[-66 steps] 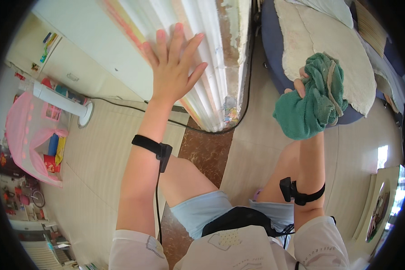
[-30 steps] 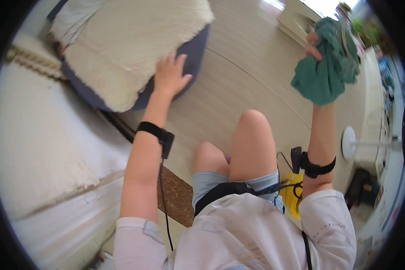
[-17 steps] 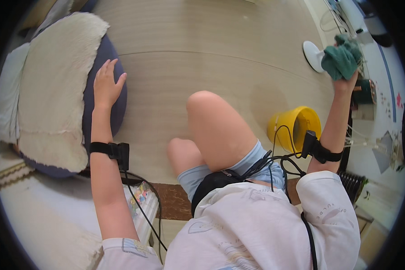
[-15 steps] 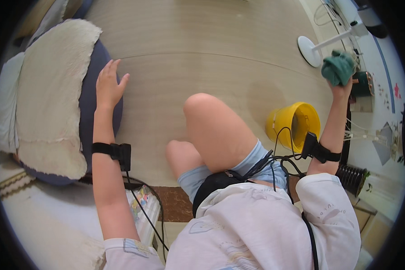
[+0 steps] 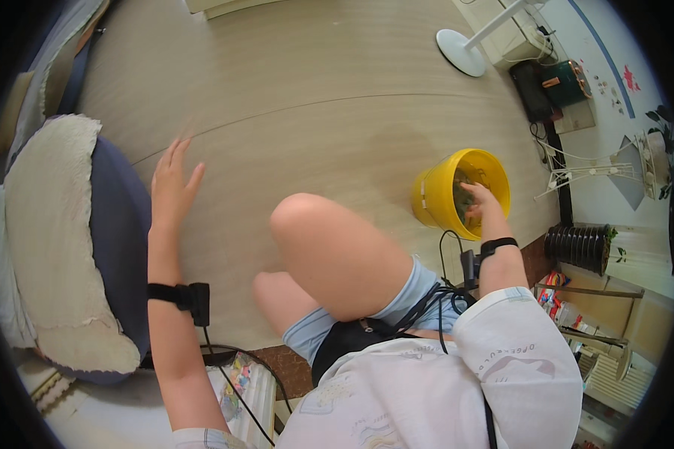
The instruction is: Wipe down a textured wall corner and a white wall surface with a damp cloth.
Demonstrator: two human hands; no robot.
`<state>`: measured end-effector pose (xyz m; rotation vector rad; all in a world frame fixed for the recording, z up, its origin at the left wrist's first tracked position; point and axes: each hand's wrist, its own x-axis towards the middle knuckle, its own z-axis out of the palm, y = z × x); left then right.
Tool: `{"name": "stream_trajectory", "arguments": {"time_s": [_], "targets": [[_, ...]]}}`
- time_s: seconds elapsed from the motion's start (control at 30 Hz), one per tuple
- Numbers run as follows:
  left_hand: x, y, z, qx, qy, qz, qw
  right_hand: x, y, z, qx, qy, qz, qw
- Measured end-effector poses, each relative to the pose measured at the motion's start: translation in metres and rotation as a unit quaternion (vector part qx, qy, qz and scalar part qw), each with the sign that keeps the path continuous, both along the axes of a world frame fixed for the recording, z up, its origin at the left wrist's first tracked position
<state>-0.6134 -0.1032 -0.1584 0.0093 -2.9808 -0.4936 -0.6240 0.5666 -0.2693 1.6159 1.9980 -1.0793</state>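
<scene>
My right hand (image 5: 482, 200) reaches over the mouth of a yellow bucket (image 5: 433, 197), its fingers apart. Dark green cloth (image 5: 461, 203) shows inside the bucket just beneath those fingers; the hand and the rim hide part of it. Over at the left, my left hand (image 5: 174, 188) hovers open above the pale floor, beside a dark blue rounded seat (image 5: 120, 217) with a cream fleece cover (image 5: 49, 239). Nothing is in the left hand. Each forearm wears a black strap with a small cabled box.
A white round stand base (image 5: 460, 52) rests on the floor at the far right. Along the right wall are a dark green appliance (image 5: 564, 82), a white wire rack (image 5: 588, 173) and a black ribbed pot (image 5: 577, 248). Black cables (image 5: 427, 303) run across my lap.
My right hand has come from the far right, where it held the green cloth up, down to the bucket. Green cloth now shows in the bucket. The view has shifted; my left hand stays open.
</scene>
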Motion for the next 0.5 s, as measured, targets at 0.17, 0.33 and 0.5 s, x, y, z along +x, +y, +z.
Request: {"name": "stream_trajectory", "arguments": {"time_s": [0.17, 0.33, 0.5], "targets": [[0.003, -0.019, -0.023, 0.013, 0.008, -0.008, 1.0, -0.053, -0.012, -0.029, -0.217, 0.173, -0.005, 0.961], [0.037, -0.055, -0.019, 0.01, -0.025, 0.04, 0.999, -0.085, -0.054, -0.06, -0.093, 0.233, -0.027, 0.968], [0.07, -0.095, -0.017, 0.004, 0.048, 0.053, 0.997, -0.079, -0.073, -0.06, 0.036, 0.159, 0.064, 0.985]]}}
